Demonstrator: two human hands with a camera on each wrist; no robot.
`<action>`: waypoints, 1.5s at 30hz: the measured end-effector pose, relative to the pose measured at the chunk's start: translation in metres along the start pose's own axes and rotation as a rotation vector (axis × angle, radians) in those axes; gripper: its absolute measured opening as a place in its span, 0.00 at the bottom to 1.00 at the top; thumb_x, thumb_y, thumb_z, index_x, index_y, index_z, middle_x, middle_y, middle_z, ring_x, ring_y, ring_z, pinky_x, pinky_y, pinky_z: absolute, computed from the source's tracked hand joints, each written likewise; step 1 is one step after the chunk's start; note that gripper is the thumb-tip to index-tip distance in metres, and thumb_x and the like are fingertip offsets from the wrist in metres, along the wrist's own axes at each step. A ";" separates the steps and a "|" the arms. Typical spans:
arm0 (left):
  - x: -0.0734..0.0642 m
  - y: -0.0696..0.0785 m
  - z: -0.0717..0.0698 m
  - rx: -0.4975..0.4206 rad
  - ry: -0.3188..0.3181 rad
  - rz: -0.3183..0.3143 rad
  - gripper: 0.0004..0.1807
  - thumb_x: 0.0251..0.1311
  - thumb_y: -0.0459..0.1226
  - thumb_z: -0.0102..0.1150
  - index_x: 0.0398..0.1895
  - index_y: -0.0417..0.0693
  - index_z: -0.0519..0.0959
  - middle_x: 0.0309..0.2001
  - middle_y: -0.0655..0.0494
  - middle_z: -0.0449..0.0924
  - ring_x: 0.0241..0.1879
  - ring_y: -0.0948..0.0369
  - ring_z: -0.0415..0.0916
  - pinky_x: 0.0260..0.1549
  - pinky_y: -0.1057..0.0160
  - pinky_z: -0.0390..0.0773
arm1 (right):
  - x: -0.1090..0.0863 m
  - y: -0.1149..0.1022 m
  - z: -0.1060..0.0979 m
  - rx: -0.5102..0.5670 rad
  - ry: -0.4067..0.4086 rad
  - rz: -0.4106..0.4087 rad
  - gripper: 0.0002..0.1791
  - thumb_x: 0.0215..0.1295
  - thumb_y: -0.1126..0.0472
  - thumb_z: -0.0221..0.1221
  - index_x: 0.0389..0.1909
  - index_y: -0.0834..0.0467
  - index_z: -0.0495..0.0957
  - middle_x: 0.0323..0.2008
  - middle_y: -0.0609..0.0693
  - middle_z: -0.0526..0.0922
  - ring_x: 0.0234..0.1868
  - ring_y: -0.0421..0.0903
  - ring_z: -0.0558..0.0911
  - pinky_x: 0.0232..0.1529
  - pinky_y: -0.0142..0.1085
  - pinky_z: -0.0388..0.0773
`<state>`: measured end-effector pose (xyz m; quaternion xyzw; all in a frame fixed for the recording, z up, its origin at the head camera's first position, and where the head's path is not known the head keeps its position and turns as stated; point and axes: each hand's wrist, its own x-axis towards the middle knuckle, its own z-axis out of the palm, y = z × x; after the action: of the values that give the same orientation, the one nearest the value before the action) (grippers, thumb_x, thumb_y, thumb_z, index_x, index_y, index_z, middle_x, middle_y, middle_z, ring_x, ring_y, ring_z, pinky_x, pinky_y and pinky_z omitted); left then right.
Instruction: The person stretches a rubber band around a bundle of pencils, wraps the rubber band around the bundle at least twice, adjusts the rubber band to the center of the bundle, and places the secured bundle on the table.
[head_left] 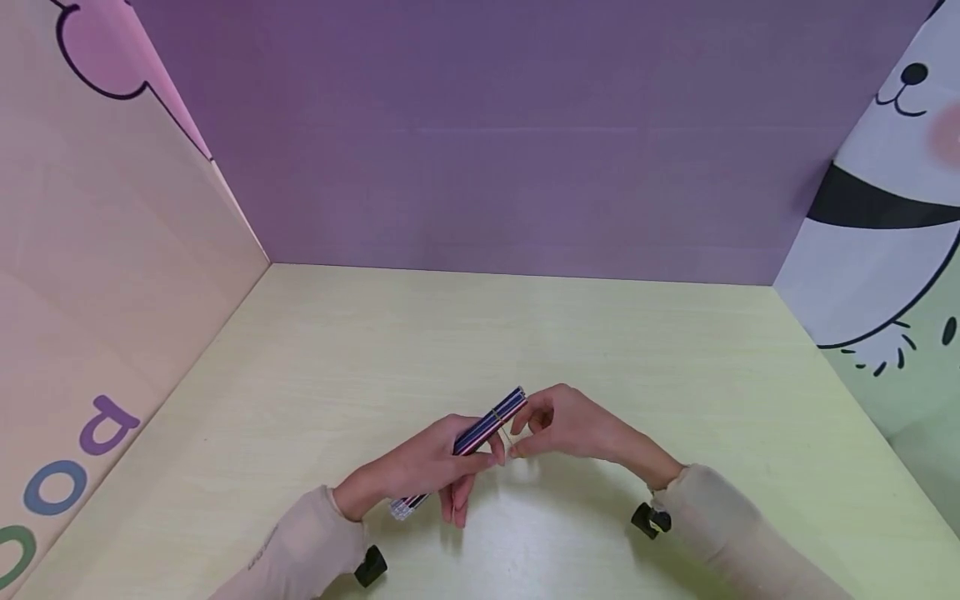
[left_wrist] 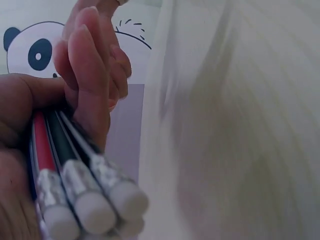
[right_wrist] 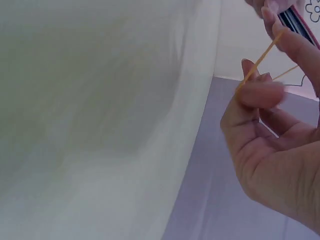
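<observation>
A bundle of dark, striped pencils (head_left: 491, 423) slants up to the right across my left hand (head_left: 429, 457), which grips it with the thumb across the front. At its lower end, white erasers in silver ferrules (left_wrist: 95, 212) stick out below the palm in the left wrist view. My right hand (head_left: 577, 421) is close to the bundle's upper end. A thin yellow rubber band (right_wrist: 261, 59) is stretched taut between its finger and thumb, running towards the pencils. Where the band meets the bundle is partly hidden by fingers.
Both hands are above a pale wooden table (head_left: 360, 350). A purple wall (head_left: 480, 150) stands at the back. Printed panels flank it, with letters on the left panel (head_left: 135, 275) and a cartoon animal on the right panel (head_left: 885, 275).
</observation>
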<state>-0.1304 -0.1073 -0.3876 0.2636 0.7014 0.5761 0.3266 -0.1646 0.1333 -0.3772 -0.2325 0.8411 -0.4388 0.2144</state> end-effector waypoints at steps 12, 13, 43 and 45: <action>0.000 0.003 0.012 0.430 0.096 -0.013 0.04 0.74 0.31 0.50 0.38 0.43 0.73 0.09 0.56 0.71 0.07 0.59 0.74 0.06 0.60 0.75 | 0.000 -0.004 -0.012 -0.219 -0.031 -0.056 0.17 0.46 0.45 0.77 0.32 0.48 0.83 0.24 0.39 0.80 0.27 0.41 0.76 0.26 0.32 0.70; 0.000 0.004 0.013 0.449 0.098 -0.017 0.04 0.74 0.31 0.50 0.37 0.44 0.72 0.09 0.56 0.70 0.06 0.60 0.74 0.06 0.61 0.74 | -0.001 -0.005 -0.012 -0.249 -0.027 -0.075 0.17 0.46 0.45 0.77 0.32 0.48 0.83 0.24 0.39 0.80 0.27 0.41 0.76 0.27 0.33 0.71; 0.019 0.012 0.000 1.150 0.495 -0.026 0.12 0.54 0.19 0.56 0.30 0.44 0.69 0.14 0.56 0.63 0.13 0.61 0.58 0.09 0.68 0.59 | -0.018 -0.028 0.040 -1.173 0.618 -0.313 0.32 0.50 0.43 0.75 0.46 0.60 0.75 0.29 0.49 0.71 0.14 0.41 0.68 0.09 0.29 0.62; 0.021 0.012 -0.003 1.156 0.518 -0.014 0.12 0.54 0.20 0.56 0.30 0.44 0.69 0.14 0.55 0.63 0.13 0.60 0.59 0.09 0.67 0.59 | -0.018 -0.027 0.046 -1.145 0.667 -0.361 0.30 0.52 0.47 0.75 0.48 0.60 0.76 0.28 0.50 0.73 0.15 0.43 0.71 0.09 0.31 0.66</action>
<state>-0.1469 -0.0913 -0.3788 0.2449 0.9572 0.1473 -0.0451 -0.1188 0.1004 -0.3758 -0.2984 0.9096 -0.0020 -0.2891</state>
